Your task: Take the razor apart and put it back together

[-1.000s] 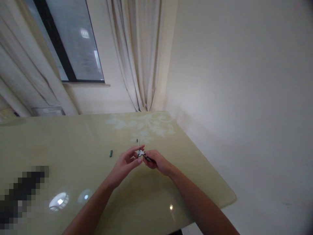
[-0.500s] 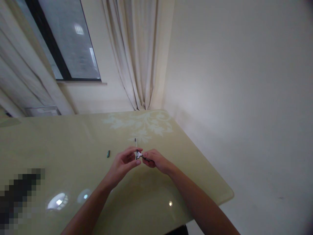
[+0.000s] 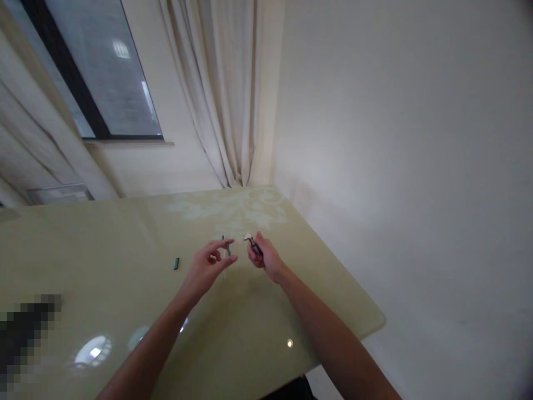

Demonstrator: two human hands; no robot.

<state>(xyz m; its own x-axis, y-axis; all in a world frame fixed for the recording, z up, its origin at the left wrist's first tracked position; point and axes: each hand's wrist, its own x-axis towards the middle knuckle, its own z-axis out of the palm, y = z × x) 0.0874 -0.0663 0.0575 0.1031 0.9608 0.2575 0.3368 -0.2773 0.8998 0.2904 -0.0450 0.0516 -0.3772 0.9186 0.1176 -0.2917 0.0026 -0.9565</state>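
Holding a thin green strip (image 3: 229, 249) between thumb and forefinger of the left hand (image 3: 207, 265) and gripping a dark-handled tool (image 3: 257, 248) in the curled right hand (image 3: 267, 259), with an open gap between the two. Held over the glossy table (image 3: 125, 233), well inside its right edge, with the wall (image 3: 395, 166) beyond, and with a small dark piece (image 3: 176, 264) lying left of the left hand, well in from the far edge.

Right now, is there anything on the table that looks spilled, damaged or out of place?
Nothing stands out as odd. A small dark piece lies on the table, left of the left hand; bright spots look like reflections, not liquid. The pixelated area at lower left cannot be judged.
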